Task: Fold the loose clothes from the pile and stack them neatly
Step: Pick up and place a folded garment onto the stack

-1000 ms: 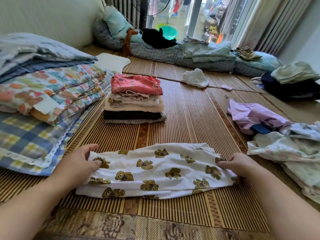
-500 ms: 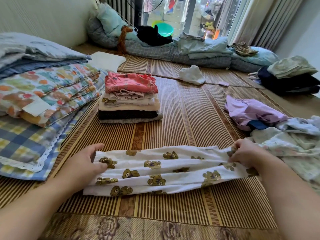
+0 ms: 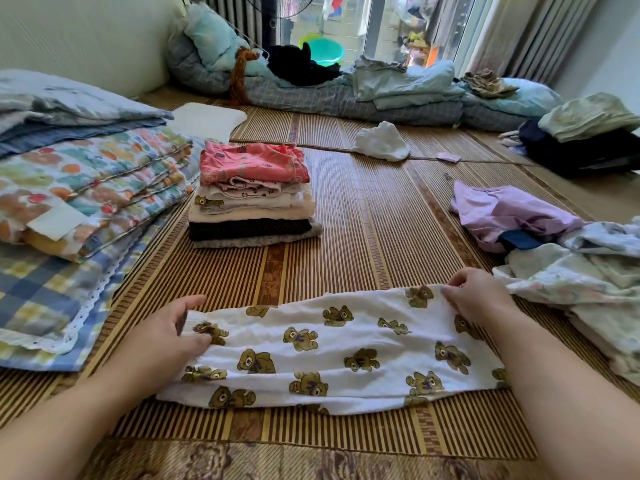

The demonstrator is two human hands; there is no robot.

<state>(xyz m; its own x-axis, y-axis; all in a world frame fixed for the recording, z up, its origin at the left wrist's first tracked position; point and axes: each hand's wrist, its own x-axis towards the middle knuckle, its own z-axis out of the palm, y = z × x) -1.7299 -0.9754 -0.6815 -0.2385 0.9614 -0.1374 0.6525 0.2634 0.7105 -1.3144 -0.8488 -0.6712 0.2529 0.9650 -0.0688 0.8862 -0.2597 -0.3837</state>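
A white garment printed with brown bears [image 3: 332,348] lies stretched out lengthwise on the bamboo mat [image 3: 374,216] in front of me. My left hand [image 3: 166,334] grips its left end, thumb over the far edge. My right hand [image 3: 481,296] pinches the far right corner of the cloth. A neat stack of folded clothes [image 3: 252,195], topped by a pink piece, stands beyond the garment. The loose pile [image 3: 571,271] of pale floral and lilac clothes lies to the right.
Folded quilts and a checked pillow [image 3: 69,216] fill the left side. A crumpled white cloth [image 3: 381,142] lies farther back on the mat. Bedding [image 3: 346,95] lines the far edge, with dark and green clothes [image 3: 585,140] at the right.
My right hand has drawn the garment's right end outward and away from me, pulling the cloth flatter and longer. My left hand stays on the left end.
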